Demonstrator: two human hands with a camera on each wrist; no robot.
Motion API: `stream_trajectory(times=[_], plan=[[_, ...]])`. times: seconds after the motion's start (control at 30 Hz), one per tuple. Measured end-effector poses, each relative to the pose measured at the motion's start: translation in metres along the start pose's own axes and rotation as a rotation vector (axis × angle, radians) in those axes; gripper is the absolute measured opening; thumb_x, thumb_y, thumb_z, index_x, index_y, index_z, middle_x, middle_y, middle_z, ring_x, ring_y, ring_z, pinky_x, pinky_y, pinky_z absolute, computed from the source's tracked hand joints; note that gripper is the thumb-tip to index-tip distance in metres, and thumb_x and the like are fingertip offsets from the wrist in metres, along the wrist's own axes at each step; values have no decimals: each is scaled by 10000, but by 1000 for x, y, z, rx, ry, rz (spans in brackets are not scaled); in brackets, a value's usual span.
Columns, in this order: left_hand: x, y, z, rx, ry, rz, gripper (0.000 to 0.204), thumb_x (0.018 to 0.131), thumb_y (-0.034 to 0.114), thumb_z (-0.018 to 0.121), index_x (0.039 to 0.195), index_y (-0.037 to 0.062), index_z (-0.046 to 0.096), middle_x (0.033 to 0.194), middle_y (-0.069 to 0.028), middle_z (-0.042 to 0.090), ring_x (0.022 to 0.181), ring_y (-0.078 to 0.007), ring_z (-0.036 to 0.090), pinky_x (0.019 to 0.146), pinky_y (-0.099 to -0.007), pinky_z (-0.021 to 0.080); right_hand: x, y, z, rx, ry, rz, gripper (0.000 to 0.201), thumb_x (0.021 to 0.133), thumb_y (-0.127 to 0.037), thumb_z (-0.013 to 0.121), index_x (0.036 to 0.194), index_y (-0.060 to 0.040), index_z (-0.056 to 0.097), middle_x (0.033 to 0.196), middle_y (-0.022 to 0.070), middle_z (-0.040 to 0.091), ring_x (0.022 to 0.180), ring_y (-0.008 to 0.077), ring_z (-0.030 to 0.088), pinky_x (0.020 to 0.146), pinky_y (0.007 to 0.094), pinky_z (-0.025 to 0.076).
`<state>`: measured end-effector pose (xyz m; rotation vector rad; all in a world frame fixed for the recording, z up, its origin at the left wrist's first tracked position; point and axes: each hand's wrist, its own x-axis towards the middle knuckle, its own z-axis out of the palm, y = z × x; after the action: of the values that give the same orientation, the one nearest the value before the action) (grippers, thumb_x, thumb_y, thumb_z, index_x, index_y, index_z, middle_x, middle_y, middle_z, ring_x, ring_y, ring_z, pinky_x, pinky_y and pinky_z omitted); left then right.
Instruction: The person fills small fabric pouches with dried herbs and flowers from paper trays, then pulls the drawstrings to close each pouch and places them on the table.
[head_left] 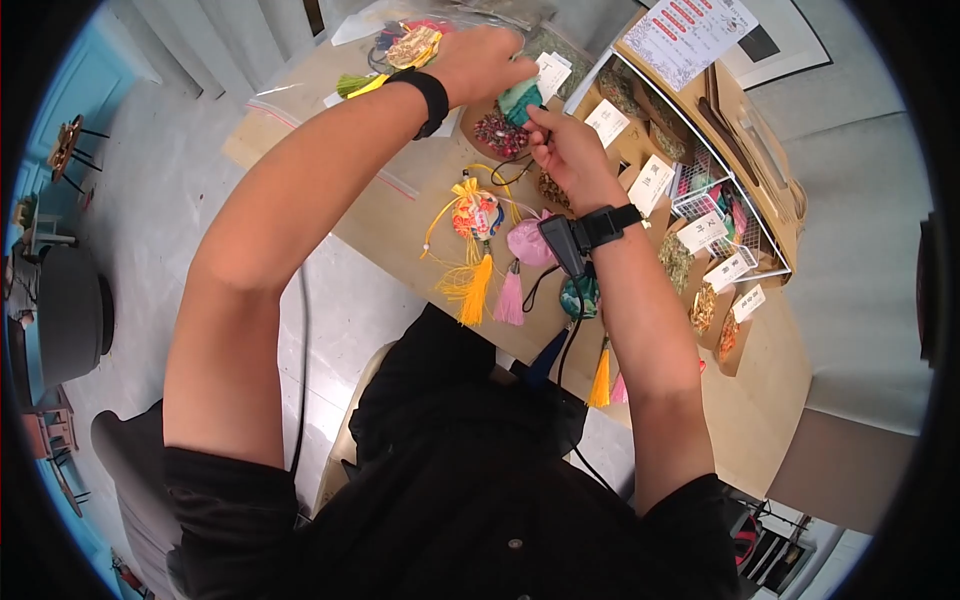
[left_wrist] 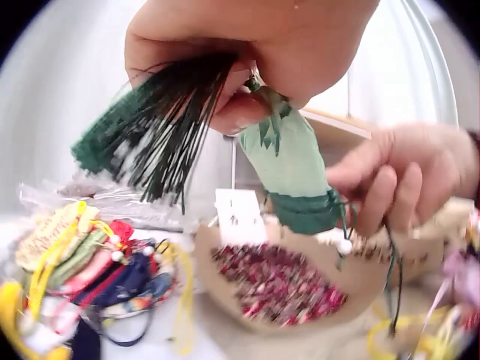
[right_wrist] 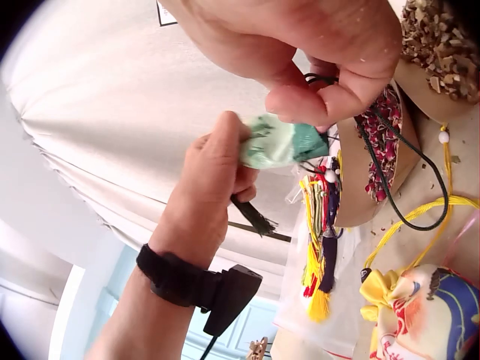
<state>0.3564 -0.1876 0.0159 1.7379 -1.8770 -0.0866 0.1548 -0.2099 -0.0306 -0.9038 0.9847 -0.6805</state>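
A pale green sachet with a dark green gathered mouth hangs mouth-down above a brown paper tray of dried rosebuds. Its tassel end is gripped by my left hand, and the dark green tassel sticks out between the fingers. My right hand is at the sachet's mouth, thumb and forefinger pinched on the dark drawstring. A loop of this cord dangles below the right fingers in the right wrist view. White beads hang by the mouth.
Finished-looking sachets, one floral with yellow tassel and one pink, lie nearer me. More sachets are piled beside the left hand. Labelled trays of dried herbs line the right, next to a white wire rack.
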Motion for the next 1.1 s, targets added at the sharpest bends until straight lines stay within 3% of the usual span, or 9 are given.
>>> stream_trajectory(times=[0.4,0.5,0.6,0.63,0.67,0.8,0.97,1.07,1.1], plan=[[-9,-10,3,92,-4,-46,437,927,464,584,881,45,700,870,-202,724,870,-403,710,770,-506,544,-17,-8,10,-68,81,-65,149,973,-106,738,916,2,654,832,37,624,652,93,552,508,228,446],[-14,-22,4,-154,-10,-172,445,917,442,589,927,21,736,885,-199,747,869,-339,734,769,-465,553,-22,-13,14,-86,95,-124,150,970,-117,745,921,-5,658,829,32,626,654,91,556,514,230,451],[-32,-37,6,-641,-79,-231,437,949,425,611,905,-1,698,832,-112,709,794,-223,677,732,-386,527,-34,-15,17,-195,106,-251,158,965,-136,750,924,-7,669,810,32,647,638,93,577,513,240,469],[-43,-32,-3,-696,-162,-272,397,959,414,634,925,20,676,796,-23,646,731,-124,575,666,-309,477,-37,-17,17,-258,104,-298,164,965,-144,748,932,0,678,819,42,669,639,97,601,508,247,482],[-57,-24,-9,-749,-231,-391,318,952,372,635,979,57,672,804,-6,649,713,-91,551,637,-271,446,-42,-20,18,-322,102,-341,172,964,-152,746,939,7,687,828,51,691,641,101,625,504,254,496],[-112,2,-28,-978,-291,-359,215,976,261,588,1029,55,619,808,32,612,695,-47,521,625,-234,420,-78,-32,41,-499,110,-581,183,955,-163,742,948,19,715,818,68,710,688,136,669,573,314,527],[-156,21,-30,-1034,15,-460,173,993,221,514,1037,67,580,799,44,544,677,-54,447,624,-232,374,-108,-31,50,-890,149,-1060,133,913,-142,742,932,-10,733,796,132,724,723,272,710,685,414,548],[-173,27,-34,-1126,140,-613,151,991,198,470,1012,77,558,811,35,504,694,-58,411,599,-252,343,-127,-32,49,-1030,143,-919,229,920,-182,753,1015,26,738,824,145,753,701,193,713,696,318,559],[-175,43,-40,-1104,218,-625,196,1009,185,454,1064,53,587,841,28,526,707,-61,431,608,-245,364,-134,-31,49,-1037,127,-869,212,921,-195,745,978,8,734,809,142,745,707,237,712,690,357,554]])
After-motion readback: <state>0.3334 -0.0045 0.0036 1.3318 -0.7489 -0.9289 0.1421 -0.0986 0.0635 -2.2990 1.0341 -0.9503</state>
